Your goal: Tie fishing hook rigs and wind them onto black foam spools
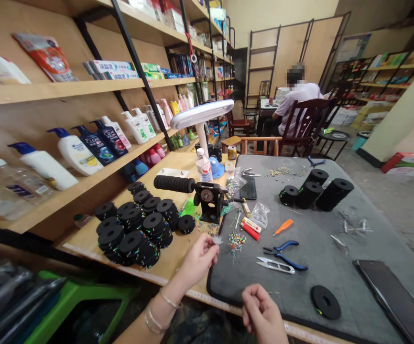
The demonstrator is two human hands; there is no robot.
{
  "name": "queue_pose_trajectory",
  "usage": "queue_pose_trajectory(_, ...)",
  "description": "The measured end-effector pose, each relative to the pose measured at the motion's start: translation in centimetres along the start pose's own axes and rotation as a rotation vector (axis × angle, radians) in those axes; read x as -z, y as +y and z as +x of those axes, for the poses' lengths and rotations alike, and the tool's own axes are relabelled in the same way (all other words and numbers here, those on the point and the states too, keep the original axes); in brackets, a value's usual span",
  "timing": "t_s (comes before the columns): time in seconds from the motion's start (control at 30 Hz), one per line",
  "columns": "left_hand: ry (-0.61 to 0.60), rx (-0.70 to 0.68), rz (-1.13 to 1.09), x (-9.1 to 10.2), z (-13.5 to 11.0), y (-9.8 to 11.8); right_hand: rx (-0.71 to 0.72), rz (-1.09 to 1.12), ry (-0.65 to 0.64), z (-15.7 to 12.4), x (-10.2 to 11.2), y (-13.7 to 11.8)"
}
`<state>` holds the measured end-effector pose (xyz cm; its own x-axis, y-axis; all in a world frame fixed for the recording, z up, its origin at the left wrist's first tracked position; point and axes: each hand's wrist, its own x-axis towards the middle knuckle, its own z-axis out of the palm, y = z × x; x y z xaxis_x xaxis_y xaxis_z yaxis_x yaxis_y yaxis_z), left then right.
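The pale tuft (217, 240) is pinched between thumb and forefinger of my left hand (197, 260), just above the near-left edge of the grey mat (336, 267) on the worktop (173, 263). My right hand (260, 313) is nearer me, fingers curled shut with the thumb against the forefinger; I cannot tell whether anything fine lies between them. Just beyond the tuft lies a scatter of coloured pins (236, 240). To its right are silver snips (275, 265) and blue-handled pliers (285, 252), with an orange-handled tool (283, 227) behind. A flat black disc (325, 302) lies near my right hand. Left of the mat, black spools (135, 231) are heaped beside a hand winder (207, 196).
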<state>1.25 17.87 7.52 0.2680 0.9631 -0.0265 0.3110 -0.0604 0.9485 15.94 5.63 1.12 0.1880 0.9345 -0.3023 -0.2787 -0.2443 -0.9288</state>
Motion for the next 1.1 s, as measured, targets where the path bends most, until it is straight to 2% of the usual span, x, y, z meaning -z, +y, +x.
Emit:
queue_pose_trajectory(0.1,0.008,0.106,-0.233,0.4,-1.8,0.8,0.013,0.003,-0.040,0.3,-0.7,-0.8)
queue_pose_trajectory(0.2,0.112,0.169,-0.466,1.1,-3.4,1.4,0.020,-0.014,-0.096,0.7,-1.3,-1.3)
queue_pose_trajectory(0.3,0.222,0.211,-0.606,2.0,-4.5,1.8,0.022,-0.055,-0.151,1.4,-1.8,-1.5)
queue_pose_trajectory(0.37,0.226,0.249,-0.652,2.4,-5.3,1.8,0.054,-0.079,-0.167,2.2,-1.9,-1.8)
queue_pose_trajectory(0.47,0.118,0.350,-0.692,2.0,-6.6,1.6,0.126,-0.116,-0.136,3.1,-2.1,-2.7)
queue_pose_trajectory(0.57,-0.008,0.450,-0.746,0.5,-7.9,0.8,0.137,-0.134,-0.123,2.7,-2.1,-3.4)
queue_pose_trajectory(0.73,-0.095,0.541,-0.780,-2.1,-9.8,-1.6,-0.037,-0.119,-0.201,-0.6,-1.8,-2.2)
queue_pose_trajectory(0.83,-0.167,0.541,-0.729,-3.1,-10.8,-2.9,-0.130,-0.077,-0.212,-2.2,-1.6,-0.9)
queue_pose_trajectory(1.0,-0.299,0.567,-0.664,-3.8,-11.6,-4.2,-0.168,0.001,-0.194,-2.9,-1.3,0.2)
queue_pose_trajectory(1.1,-0.312,0.577,-0.648,-3.9,-11.8,-4.3,-0.169,0.060,-0.164,-2.8,-1.0,0.5)
